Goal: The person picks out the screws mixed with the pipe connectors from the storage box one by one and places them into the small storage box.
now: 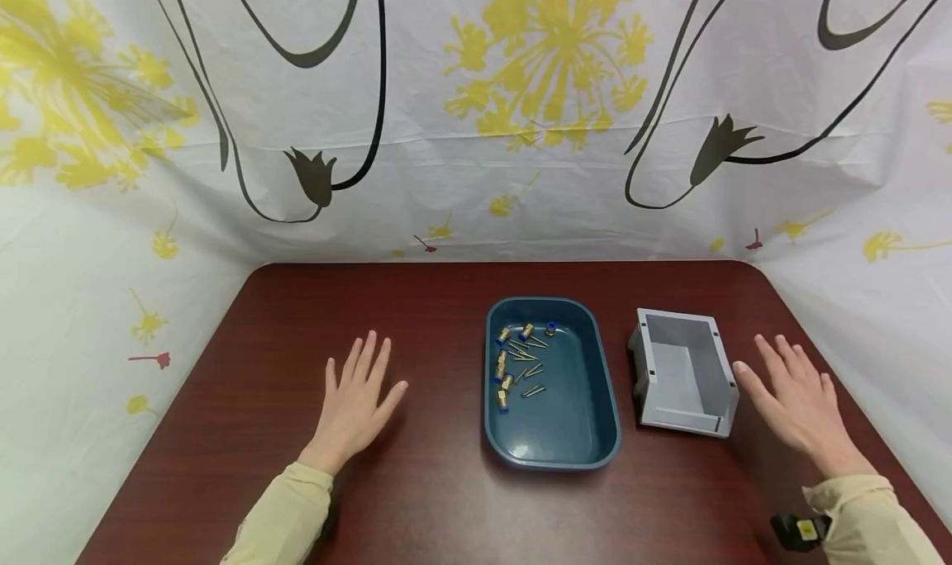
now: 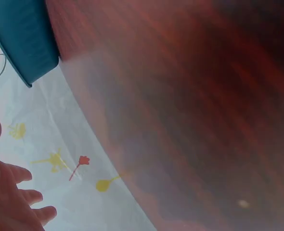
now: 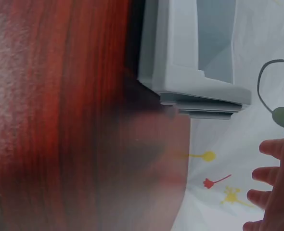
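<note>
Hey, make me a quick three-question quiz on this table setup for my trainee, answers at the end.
1. True or false: in the head view, the grey plastic bin stands between the blue tray and the right hand.
2. How many hands hold something? A) none B) one C) two
3. Fill in: in the head view, most of the brass fittings lie toward the tray's ____ side.

Key: 1. True. 2. A; the left hand and right hand both have their fingers spread. 3. Left.

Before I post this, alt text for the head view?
Left hand and right hand, fingers spread, flank a blue tray holding brass fittings and slim metal fasteners, plus a gray bin. Tray and bin stand on a reddish-brown table.
</note>
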{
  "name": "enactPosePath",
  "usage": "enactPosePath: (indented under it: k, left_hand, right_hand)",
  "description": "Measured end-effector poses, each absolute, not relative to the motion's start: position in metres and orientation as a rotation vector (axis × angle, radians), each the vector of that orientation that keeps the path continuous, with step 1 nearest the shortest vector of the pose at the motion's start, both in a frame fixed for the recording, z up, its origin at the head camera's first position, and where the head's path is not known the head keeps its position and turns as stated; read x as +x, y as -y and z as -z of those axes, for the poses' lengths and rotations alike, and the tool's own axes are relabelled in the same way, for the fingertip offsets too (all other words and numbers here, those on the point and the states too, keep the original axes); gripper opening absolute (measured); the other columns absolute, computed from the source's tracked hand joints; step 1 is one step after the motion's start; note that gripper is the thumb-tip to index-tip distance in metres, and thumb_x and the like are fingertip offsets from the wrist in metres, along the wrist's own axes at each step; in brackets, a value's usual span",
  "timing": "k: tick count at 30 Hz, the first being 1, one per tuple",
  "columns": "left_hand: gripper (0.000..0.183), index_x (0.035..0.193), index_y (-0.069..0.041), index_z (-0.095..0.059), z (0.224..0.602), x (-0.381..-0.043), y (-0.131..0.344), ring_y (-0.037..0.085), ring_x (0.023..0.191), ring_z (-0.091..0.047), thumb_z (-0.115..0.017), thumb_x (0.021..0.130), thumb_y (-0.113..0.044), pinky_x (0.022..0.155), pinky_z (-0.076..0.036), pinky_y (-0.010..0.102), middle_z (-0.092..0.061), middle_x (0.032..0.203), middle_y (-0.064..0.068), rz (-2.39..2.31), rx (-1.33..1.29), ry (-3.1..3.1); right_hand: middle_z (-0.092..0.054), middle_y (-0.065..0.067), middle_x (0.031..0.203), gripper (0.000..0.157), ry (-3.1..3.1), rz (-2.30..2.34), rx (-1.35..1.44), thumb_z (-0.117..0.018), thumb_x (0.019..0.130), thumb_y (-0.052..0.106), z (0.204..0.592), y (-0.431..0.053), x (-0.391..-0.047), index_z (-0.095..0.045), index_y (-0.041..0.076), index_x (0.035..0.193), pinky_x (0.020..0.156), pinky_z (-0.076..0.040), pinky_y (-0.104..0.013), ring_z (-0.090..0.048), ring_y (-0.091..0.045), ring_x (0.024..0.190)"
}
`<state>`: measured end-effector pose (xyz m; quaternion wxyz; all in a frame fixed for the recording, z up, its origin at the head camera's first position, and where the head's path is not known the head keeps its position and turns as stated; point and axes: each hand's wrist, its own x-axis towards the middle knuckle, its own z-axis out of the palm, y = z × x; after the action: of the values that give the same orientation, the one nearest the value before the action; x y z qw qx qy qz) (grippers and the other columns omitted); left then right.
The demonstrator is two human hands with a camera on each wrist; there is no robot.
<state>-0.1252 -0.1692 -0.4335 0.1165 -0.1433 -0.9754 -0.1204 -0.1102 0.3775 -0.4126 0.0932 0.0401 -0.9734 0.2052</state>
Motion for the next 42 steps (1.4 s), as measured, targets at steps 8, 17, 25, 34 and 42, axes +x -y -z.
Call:
enactPosePath:
  k: [8, 17, 25, 34, 42]
  left_hand:
    - [0.067, 0.137, -0.006, -0.031, 0.423, -0.129, 0.162, 0.029, 0.128, -0.019, -0.046, 0.086, -0.047, 0.094, -0.014, 0.057, -0.021, 0.142, 0.013, 0.378, -0.503, 2.781]
    - [0.069, 0.136, -0.005, -0.033, 0.396, -0.132, 0.130, 0.026, 0.119, -0.036, -0.055, 0.083, -0.043, 0.094, -0.026, 0.048, -0.035, 0.135, 0.011, 0.479, -0.684, 2.736]
    - [0.076, 0.136, -0.009, -0.034, 0.389, -0.134, 0.101, 0.022, 0.114, -0.041, -0.062, 0.077, -0.046, 0.091, -0.033, 0.043, -0.042, 0.130, 0.008, 0.497, -0.808, 2.782]
    - [0.080, 0.137, -0.011, -0.032, 0.389, -0.141, 0.084, 0.021, 0.113, -0.042, -0.064, 0.074, -0.049, 0.089, -0.035, 0.041, -0.043, 0.129, 0.005, 0.506, -0.868, 2.839]
    - [0.077, 0.133, -0.009, -0.040, 0.391, -0.151, 0.079, 0.021, 0.112, -0.041, -0.065, 0.073, -0.050, 0.087, -0.036, 0.041, -0.040, 0.129, 0.006, 0.538, -0.892, 2.906]
  right_hand:
    - [-0.036, -0.031, 0.125, 0.054, 2.722, -0.555, 0.256, -0.052, 0.087, 0.027, 0.391, -0.366, -0.120, -0.038, -0.002, 0.130, 0.090, -0.015, -0.059, -0.023, -0.044, 0.121]
    - [-0.055, -0.017, 0.104, 0.037, 2.663, -0.498, 0.418, -0.062, 0.082, 0.020, 0.350, -0.321, -0.135, -0.056, 0.004, 0.114, 0.069, -0.034, -0.048, -0.044, -0.033, 0.096]
    - [-0.058, -0.008, 0.104, 0.034, 2.721, -0.538, 0.651, -0.064, 0.081, 0.020, 0.315, -0.267, -0.158, -0.059, 0.007, 0.112, 0.069, -0.042, -0.043, -0.050, -0.022, 0.093]
    - [-0.061, -0.008, 0.099, 0.033, 2.818, -0.542, 0.928, -0.061, 0.083, 0.021, 0.310, -0.215, -0.183, -0.058, 0.007, 0.113, 0.071, -0.043, -0.041, -0.055, -0.020, 0.088]
    - [-0.061, -0.006, 0.097, 0.032, 2.943, -0.528, 1.113, -0.063, 0.082, 0.020, 0.330, -0.181, -0.196, -0.060, 0.007, 0.110, 0.071, -0.045, -0.038, -0.057, -0.020, 0.087]
